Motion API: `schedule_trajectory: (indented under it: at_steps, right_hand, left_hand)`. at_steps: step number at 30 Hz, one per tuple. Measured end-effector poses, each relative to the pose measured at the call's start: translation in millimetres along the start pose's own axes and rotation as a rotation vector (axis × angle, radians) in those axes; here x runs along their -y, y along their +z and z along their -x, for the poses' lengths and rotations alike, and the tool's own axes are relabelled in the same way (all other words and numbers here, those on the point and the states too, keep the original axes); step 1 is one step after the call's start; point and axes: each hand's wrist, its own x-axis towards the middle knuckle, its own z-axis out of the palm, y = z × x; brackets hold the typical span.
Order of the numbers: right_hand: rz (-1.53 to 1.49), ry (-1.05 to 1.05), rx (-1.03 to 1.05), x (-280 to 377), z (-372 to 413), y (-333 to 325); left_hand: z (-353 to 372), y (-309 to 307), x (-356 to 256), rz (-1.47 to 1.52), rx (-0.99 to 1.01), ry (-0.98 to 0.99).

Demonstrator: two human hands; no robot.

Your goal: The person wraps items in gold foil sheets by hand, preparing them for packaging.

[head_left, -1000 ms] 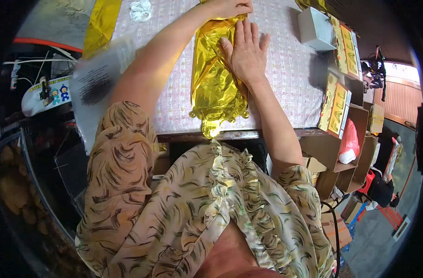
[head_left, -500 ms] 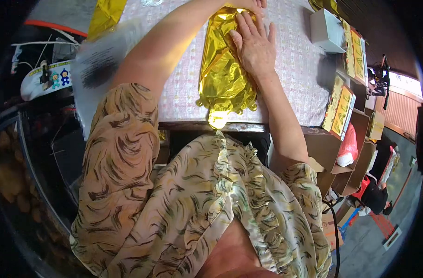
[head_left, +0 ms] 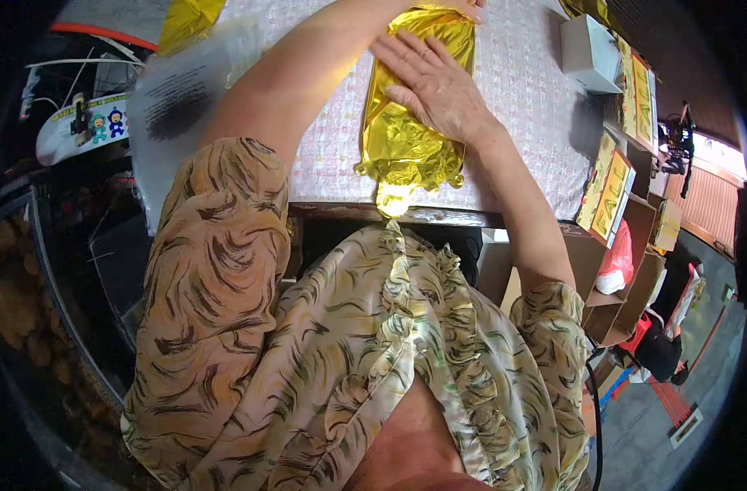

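Observation:
A flat gold foil balloon [head_left: 390, 127] lies lengthwise on the table, its small tabs and bright narrow tail pointing towards my body. My right hand [head_left: 435, 86] rests flat across its middle, fingers stretched out over the crinkled foil. At the balloon's far end, my left hand [head_left: 470, 8] is partly cut off by the top of the view; its visible fingers are curled together at the foil's edge. The left forearm crosses over the table to reach there.
A patterned cloth covers the table [head_left: 324, 164]. On the left are a clear plastic bag [head_left: 181, 106] with dark print and more gold foil [head_left: 189, 24]. To the right stand a white box [head_left: 590, 53], cartons marked FALL [head_left: 611, 200] and a red bag [head_left: 615, 262].
My right hand has slid left over the balloon, from its right edge to across its middle. The balloon's near end sits slightly farther right and up in view.

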Motion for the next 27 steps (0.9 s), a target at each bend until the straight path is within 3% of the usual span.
schedule_trajectory:
  at_steps: [4, 8, 10, 11, 13, 15, 16, 18, 21, 25, 27]
  right_hand:
    - [-0.007, -0.119, 0.178, 26, 16, -8]
    - [-0.193, -0.218, 0.169, 62, 47, -15]
    - [-0.756, -0.32, 0.327, 66, 51, -33]
    - [-0.752, -0.316, 0.321, 62, 47, -46]
    - [-1.028, 0.288, -0.002, 54, 36, -77]
    - [-0.62, 0.596, -0.253, 23, 11, -62]
    - [-0.619, 0.597, -0.26, 11, 4, -39]
    - [0.059, 0.611, -0.342, -2, -2, 16]
    - [0.049, 0.583, -0.233, 15, -1, 24]
    - [0.024, 0.528, -0.286, 19, 1, 21]
    - [0.035, 0.529, -0.279, 19, 0, 21]
  left_hand:
    - [3, -4, -7, 0.034, 0.02, -0.048]
    - [-1, 3, 2, 0.051, 0.054, -0.074]
    - [-3, 6, 16, 0.035, 0.074, -0.099]
    - [-5, 12, 27, 0.108, 0.058, -0.079]
    - [-3, 6, 18, 0.18, 0.041, -0.052]
    - [6, -8, -10, -0.021, 0.017, -0.021]
    - [0, -4, 5, -0.014, 0.033, -0.009]
    - [-1, -2, 5, -0.063, 0.033, -0.004]
    - [2, -7, -4, -0.099, 0.037, -0.033]
    - [-1, -17, -8, -0.015, 0.115, -0.046]
    - [-2, -41, -21, 0.342, 0.102, -0.276]
